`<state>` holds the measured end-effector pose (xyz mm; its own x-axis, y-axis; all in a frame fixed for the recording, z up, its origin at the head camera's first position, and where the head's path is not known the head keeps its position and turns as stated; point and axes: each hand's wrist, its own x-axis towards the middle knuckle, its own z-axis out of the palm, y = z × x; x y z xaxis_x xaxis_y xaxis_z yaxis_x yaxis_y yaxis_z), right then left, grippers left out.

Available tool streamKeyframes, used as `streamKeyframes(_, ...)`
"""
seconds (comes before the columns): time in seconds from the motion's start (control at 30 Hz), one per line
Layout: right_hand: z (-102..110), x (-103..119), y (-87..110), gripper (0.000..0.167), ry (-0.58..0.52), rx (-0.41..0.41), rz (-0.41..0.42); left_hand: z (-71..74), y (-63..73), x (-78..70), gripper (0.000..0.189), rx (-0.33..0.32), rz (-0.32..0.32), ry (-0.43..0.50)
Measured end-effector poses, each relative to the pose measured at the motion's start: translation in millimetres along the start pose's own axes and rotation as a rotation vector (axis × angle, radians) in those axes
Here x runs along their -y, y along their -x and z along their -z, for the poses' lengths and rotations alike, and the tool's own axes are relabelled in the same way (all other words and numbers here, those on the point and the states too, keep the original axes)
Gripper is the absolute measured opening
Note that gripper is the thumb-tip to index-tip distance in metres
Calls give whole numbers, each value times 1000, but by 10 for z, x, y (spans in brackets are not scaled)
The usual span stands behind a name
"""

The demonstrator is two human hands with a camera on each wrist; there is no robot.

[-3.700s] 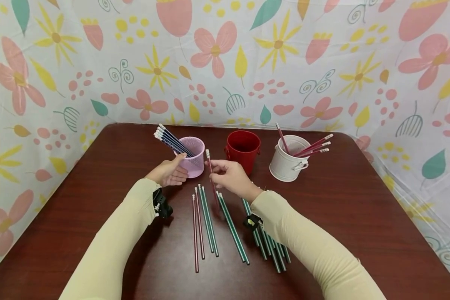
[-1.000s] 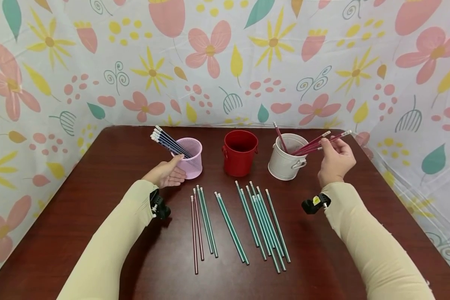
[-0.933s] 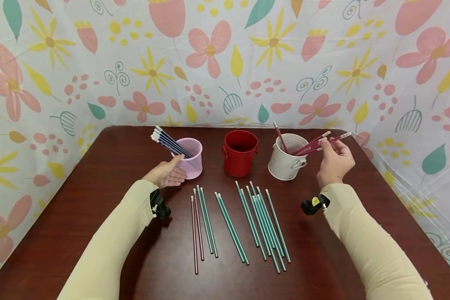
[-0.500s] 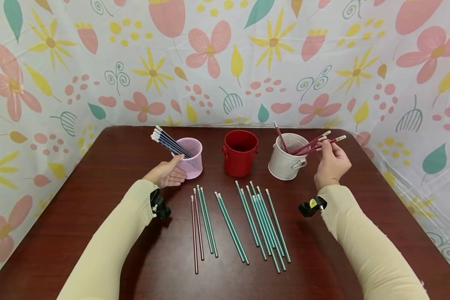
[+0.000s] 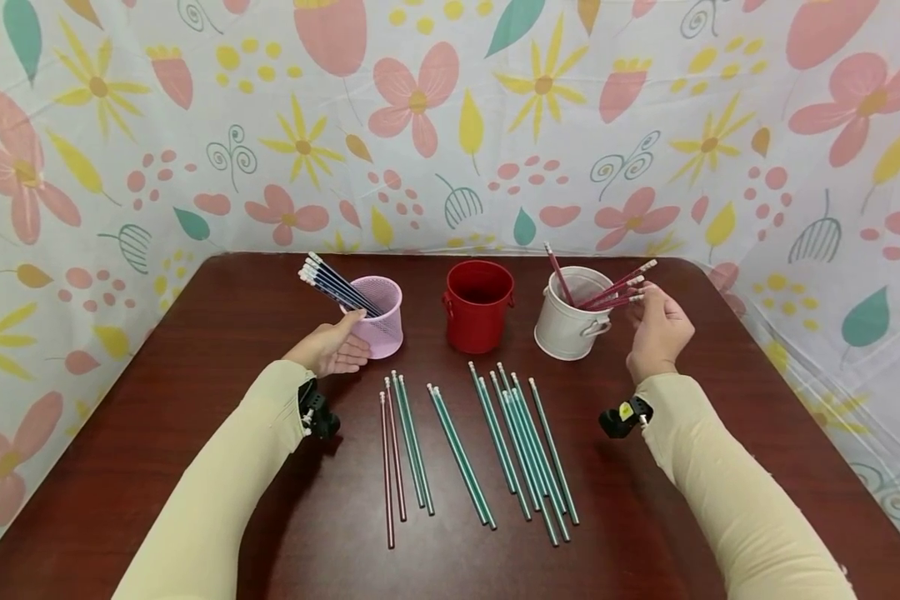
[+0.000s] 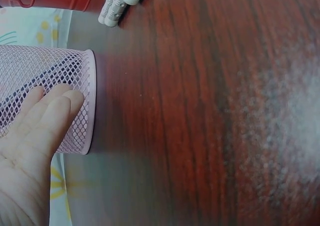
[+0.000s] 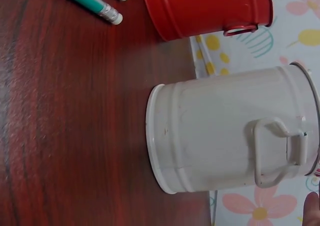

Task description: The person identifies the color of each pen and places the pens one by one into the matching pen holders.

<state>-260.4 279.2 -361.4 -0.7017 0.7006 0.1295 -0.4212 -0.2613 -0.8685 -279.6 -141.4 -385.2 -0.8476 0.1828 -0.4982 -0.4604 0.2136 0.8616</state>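
My left hand [image 5: 337, 342] lies with extended fingers against the pink mesh cup [image 5: 384, 333], its thumb at the rim. Several dark blue pencils [image 5: 339, 283] with white erasers lean out of that cup to the left. At the right, my right hand [image 5: 662, 329] is beside the white bucket [image 5: 562, 327], fingertips close to the eraser ends of maroon pencils [image 5: 613, 290] leaning out to the right; no pencil appears gripped. One more maroon pencil [image 5: 559, 273] leans left in the bucket. In the right wrist view, only a fingertip [image 7: 312, 208] shows beyond the white bucket [image 7: 225, 131].
Between the two containers stands a red bucket [image 5: 480, 317]. Two maroon pencils [image 5: 387, 467] lie on the dark wooden table [image 5: 195, 417], with green pencils [image 5: 461, 458] beside them and several more green pencils [image 5: 528, 454] to the right. A flowered cloth [image 5: 450, 125] hangs behind.
My right hand has carried a maroon pencil from the table's middle to the white bucket, lowered it in and let go. My left hand has stayed at the pink cup.
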Motion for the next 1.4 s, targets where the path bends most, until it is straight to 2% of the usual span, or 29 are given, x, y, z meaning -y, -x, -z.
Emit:
streamKeyframes(0.17,18,12,14,19,5,-5,-8,31,11,7,73,2,6,4)
streamKeyframes(0.3,-35,73,71,16,-74,-89,-16,40,17,10,71,-10,15,12)
streamKeyframes(0.4,-124,130,138,19,-62,-154,85,39,10,14,70,-11,13,15)
streamKeyframes(0.53,-259,168,267,29,82,-130,297,30,-1,15,72,1,4,10)
streamKeyframes(0.6,-318,161,362,32,139,-83,392,25,-2,16,72,-2,5,13)
streamKeyframes(0.7,-396,125,571,26,240,2,565,29,6,26,71,2,2,16)
streamKeyframes(0.77,-442,69,745,24,271,101,688,36,14,39,70,-5,5,19)
streamKeyframes(0.83,-474,-41,913,24,281,230,797,45,27,44,70,-10,5,19)
streamKeyframes(0.9,-495,-161,1072,23,272,396,882,48,39,39,71,-16,3,17)
streamKeyframes(1.0,-520,-328,1245,18,265,619,934,38,45,20,73,-9,-2,19)
streamKeyframes(1.07,-557,-356,1366,16,298,740,907,26,38,10,74,0,-5,16)
streamKeyframes(1.13,-621,-349,1490,13,388,823,805,18,26,4,75,5,-7,14)
streamKeyframes(1.2,-717,-305,1614,8,543,894,604,17,15,1,75,3,-6,6)
streamKeyframes(1.3,-907,-239,1758,6,861,1009,280,15,4,1,75,2,-4,3)
streamKeyframes(1.37,-1031,-229,1821,9,1059,1110,122,10,-3,3,75,4,-2,3)
streamKeyframes(1.4,-1081,-238,1845,10,1137,1172,74,4,-5,4,75,3,-1,5)
